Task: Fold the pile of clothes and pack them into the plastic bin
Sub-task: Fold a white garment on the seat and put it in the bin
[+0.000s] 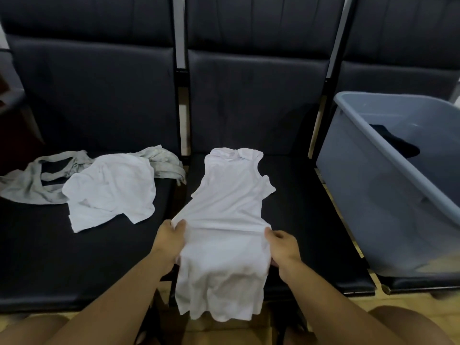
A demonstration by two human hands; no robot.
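Note:
A white sleeveless top lies lengthwise on the middle black seat, its collar toward the backrest and its hem hanging over the front edge. My left hand pinches its left edge at mid-length. My right hand grips the right edge at the same height. On the left seat lie a crumpled white garment and, partly under it, a grey garment. The grey plastic bin stands tilted on the right seat with a dark folded garment inside.
Three black padded seats stand in a row with metal frame bars between them. My knees show at the bottom of the view, over a tan floor. A dark piece of furniture sits at the far left.

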